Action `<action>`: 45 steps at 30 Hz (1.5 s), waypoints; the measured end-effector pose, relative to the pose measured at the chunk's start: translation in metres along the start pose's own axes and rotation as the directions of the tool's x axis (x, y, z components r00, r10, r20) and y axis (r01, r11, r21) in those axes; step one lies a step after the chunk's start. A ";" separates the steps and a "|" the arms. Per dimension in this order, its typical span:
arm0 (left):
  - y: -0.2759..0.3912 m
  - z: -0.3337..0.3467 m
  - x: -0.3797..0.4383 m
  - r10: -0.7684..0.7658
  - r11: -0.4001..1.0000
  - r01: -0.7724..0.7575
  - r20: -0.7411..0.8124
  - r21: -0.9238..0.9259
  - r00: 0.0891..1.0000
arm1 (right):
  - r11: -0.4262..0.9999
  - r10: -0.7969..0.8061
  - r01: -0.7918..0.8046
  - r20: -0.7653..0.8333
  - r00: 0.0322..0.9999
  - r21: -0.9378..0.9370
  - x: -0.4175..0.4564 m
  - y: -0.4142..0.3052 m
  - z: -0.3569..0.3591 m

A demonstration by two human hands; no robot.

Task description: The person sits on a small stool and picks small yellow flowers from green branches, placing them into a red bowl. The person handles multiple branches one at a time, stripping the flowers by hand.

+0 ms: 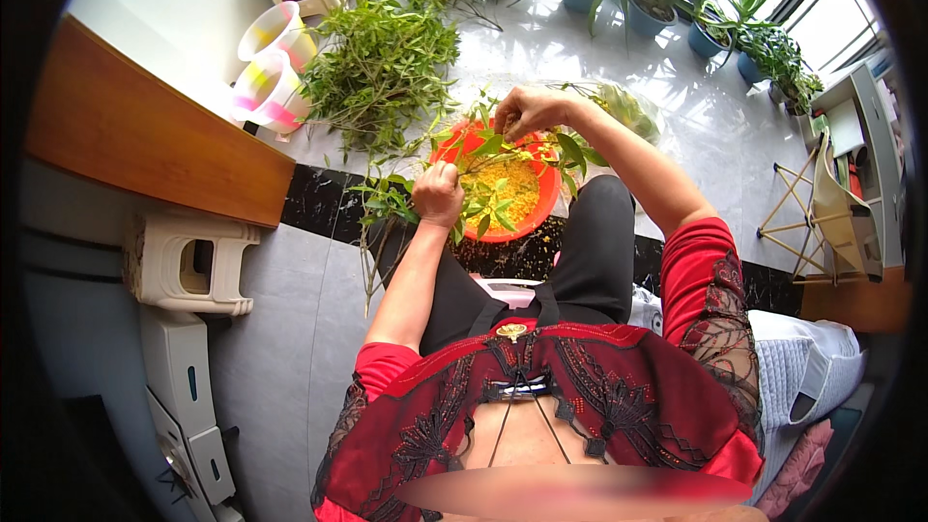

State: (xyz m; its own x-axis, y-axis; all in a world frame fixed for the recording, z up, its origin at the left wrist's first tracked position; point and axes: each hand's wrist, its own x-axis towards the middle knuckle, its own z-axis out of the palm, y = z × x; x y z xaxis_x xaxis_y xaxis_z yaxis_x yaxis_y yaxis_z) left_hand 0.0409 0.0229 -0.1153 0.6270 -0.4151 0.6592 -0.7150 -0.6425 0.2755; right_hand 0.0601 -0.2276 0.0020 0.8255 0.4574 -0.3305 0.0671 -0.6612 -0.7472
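A leafy green branch [478, 163] is gripped in my left hand [438, 194] over the near left part of a red plastic basin [549, 192]. Its cut stems hang down beside my left thigh. My right hand [529, 112] is above the basin's far rim, fingers pinched together at the foliage; whatever sits between the fingertips is hidden. Small yellow-orange flower buds [507, 188] cover the basin's bottom, partly screened by leaves. Some bits of the same colour are scattered on the black floor strip [500, 255] in front of it.
Left of the basin lies a big heap of cut branches [391, 58], beside translucent plastic buckets [268, 87]. A plastic bag of greenery [629, 112] rests behind my right forearm. Potted plants [649, 11] line the window; a folding stool [819, 210] stands at right, a plastic stool [192, 261] at left.
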 end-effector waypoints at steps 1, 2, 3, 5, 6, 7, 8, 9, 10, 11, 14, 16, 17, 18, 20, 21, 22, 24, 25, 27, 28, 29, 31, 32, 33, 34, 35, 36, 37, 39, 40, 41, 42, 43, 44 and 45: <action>0.001 0.000 0.000 0.002 1.000 -0.002 0.000 0.003 1.000 | 1.000 0.002 -0.002 -0.005 1.000 0.026 0.000 0.002 0.000; 0.001 0.000 0.000 0.003 1.000 -0.003 0.000 0.006 1.000 | 1.000 -0.013 0.014 -0.020 1.000 0.021 0.000 0.003 -0.001; 0.001 0.000 0.000 0.001 1.000 -0.001 0.001 0.005 1.000 | 0.999 -0.030 0.031 -0.033 0.999 0.015 -0.002 -0.002 -0.002; 0.000 -0.002 0.000 -0.004 1.000 0.004 0.001 0.004 1.000 | 0.998 -0.052 0.053 -0.076 0.996 0.015 -0.001 -0.005 -0.001; 0.001 -0.002 0.000 -0.002 1.000 0.002 0.003 0.002 1.000 | 0.998 -0.052 0.055 -0.109 0.993 0.019 -0.001 -0.002 0.000; 0.002 -0.001 0.000 -0.001 1.000 0.001 0.005 0.001 1.000 | 0.998 -0.053 0.057 -0.141 0.989 0.023 0.000 0.001 0.001; 0.003 -0.001 0.001 0.001 1.000 -0.001 0.007 -0.001 1.000 | 0.999 -0.042 0.042 -0.202 0.978 -0.001 0.002 0.006 0.003; 0.003 -0.001 0.000 -0.003 1.000 0.003 0.010 -0.004 1.000 | 0.999 -0.034 0.028 -0.259 0.965 -0.024 0.005 0.008 0.006; 0.002 0.000 0.000 -0.007 1.000 0.007 0.013 -0.007 1.000 | 0.999 -0.027 0.013 -0.316 0.948 -0.047 0.006 0.011 0.007; 0.002 0.000 0.000 -0.010 1.000 0.010 0.016 -0.010 1.000 | 0.999 -0.004 -0.010 -0.386 0.923 -0.033 0.007 0.014 0.006; -0.002 0.000 -0.002 -0.008 1.000 0.008 0.038 0.017 0.999 | 0.995 0.097 -0.079 -0.522 0.847 0.058 0.006 0.014 -0.004; 0.000 -0.001 -0.001 0.006 1.000 -0.007 0.010 0.024 1.000 | 0.988 0.091 -0.016 -0.502 0.860 0.152 0.007 0.018 -0.009; 0.000 -0.001 -0.001 0.014 1.000 -0.014 -0.004 0.028 1.000 | 0.978 0.097 0.004 -0.472 0.876 0.208 0.005 0.021 -0.011; 0.000 0.000 -0.001 0.010 1.000 -0.010 0.002 0.026 1.000 | 0.966 0.141 -0.038 -0.396 0.907 0.256 0.004 0.025 -0.012; 0.000 0.003 -0.002 0.003 1.000 -0.004 0.013 0.023 1.000 | 0.931 0.217 -0.130 -0.232 0.948 0.340 0.004 0.033 -0.013; 0.000 0.003 -0.002 0.007 1.000 -0.007 0.012 0.015 1.000 | 0.890 0.246 -0.156 -0.162 0.956 0.429 0.004 0.035 -0.010; 0.000 0.002 -0.001 0.010 1.000 -0.010 0.010 0.007 1.000 | 0.875 0.236 -0.163 -0.109 0.965 0.455 0.004 0.038 -0.009; 0.002 0.001 0.000 0.016 1.000 -0.016 0.012 0.000 1.000 | 0.875 0.250 -0.211 -0.033 0.968 0.435 0.004 0.045 -0.007; 0.003 0.001 0.000 0.019 1.000 -0.019 0.016 0.001 1.000 | 0.887 0.276 -0.251 -0.011 0.961 0.388 0.005 0.048 -0.007; 0.002 -0.001 0.000 0.020 1.000 -0.020 0.018 0.011 1.000 | 0.895 0.303 -0.297 0.035 0.952 0.333 0.007 0.047 -0.005; -0.001 -0.001 -0.001 0.014 1.000 -0.015 0.015 0.021 1.000 | 0.895 0.302 -0.305 0.062 0.951 0.324 0.006 0.032 -0.003; -0.005 -0.002 -0.003 0.009 0.999 -0.009 0.012 0.032 1.000 | 0.896 0.301 -0.313 0.089 0.950 0.315 0.004 0.018 -0.001; -0.002 0.001 -0.002 0.008 1.000 -0.008 0.015 0.030 1.000 | 0.924 0.234 -0.258 0.117 0.965 0.281 -0.004 0.012 -0.003; -0.001 0.002 -0.003 0.007 0.999 -0.007 0.017 0.031 1.000 | 0.931 0.204 -0.229 0.114 0.972 0.284 0.000 0.022 -0.003; -0.001 0.003 -0.002 0.007 1.000 -0.007 0.017 0.030 1.000 | 0.938 0.172 -0.197 0.112 0.979 0.285 0.002 0.024 -0.002; 0.000 0.003 -0.002 0.007 1.000 -0.007 0.018 0.030 1.000 | 0.925 0.219 -0.214 0.021 0.976 0.315 0.000 0.021 -0.003; 0.000 0.004 -0.002 0.007 1.000 -0.007 0.019 0.030 1.000 | 0.935 0.203 -0.185 -0.031 0.979 0.303 0.003 0.029 -0.001; 0.000 0.003 -0.001 0.005 1.000 -0.005 0.022 0.030 1.000 | 0.945 0.185 -0.155 -0.082 0.979 0.289 0.006 0.032 0.003; 0.001 0.003 -0.001 0.002 1.000 -0.003 0.026 0.030 1.000 | 0.954 0.166 -0.125 -0.133 0.977 0.273 0.009 0.034 0.005; 0.001 0.002 -0.001 0.001 0.999 -0.002 0.026 0.035 1.000 | 0.945 0.204 -0.119 -0.263 0.943 0.304 0.006 0.035 0.003; 0.000 0.001 -0.001 0.002 0.999 -0.003 0.022 0.041 1.000 | 0.932 0.257 -0.145 -0.324 0.910 0.332 0.006 0.032 0.001; -0.001 0.000 -0.001 0.003 0.999 -0.004 0.019 0.046 1.000 | 0.917 0.310 -0.168 -0.383 0.870 0.361 0.006 0.031 -0.001; -0.001 0.001 -0.001 0.004 0.999 -0.005 0.018 0.045 1.000 | 0.923 0.285 -0.143 -0.385 0.878 0.357 0.006 0.035 -0.007; 0.000 0.001 -0.001 0.005 0.999 -0.006 0.018 0.043 1.000 | 0.900 0.318 -0.164 -0.352 0.880 0.404 0.004 0.040 -0.011; 0.000 0.002 -0.001 0.006 0.999 -0.006 0.018 0.042 1.000 | 0.885 0.279 -0.117 -0.313 0.908 0.450 0.001 0.045 -0.013; -0.001 0.002 -0.001 0.007 0.999 -0.008 0.019 0.044 1.000 | 0.865 0.235 -0.072 -0.273 0.933 0.497 0.000 0.046 -0.014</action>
State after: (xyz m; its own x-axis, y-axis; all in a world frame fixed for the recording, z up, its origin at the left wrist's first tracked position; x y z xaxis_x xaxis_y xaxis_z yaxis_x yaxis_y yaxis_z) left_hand 0.0415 0.0226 -0.1173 0.6275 -0.4317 0.6480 -0.7056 -0.6671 0.2390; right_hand 0.0711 -0.2665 -0.0239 0.9391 0.1090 -0.3260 -0.2797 -0.3090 -0.9090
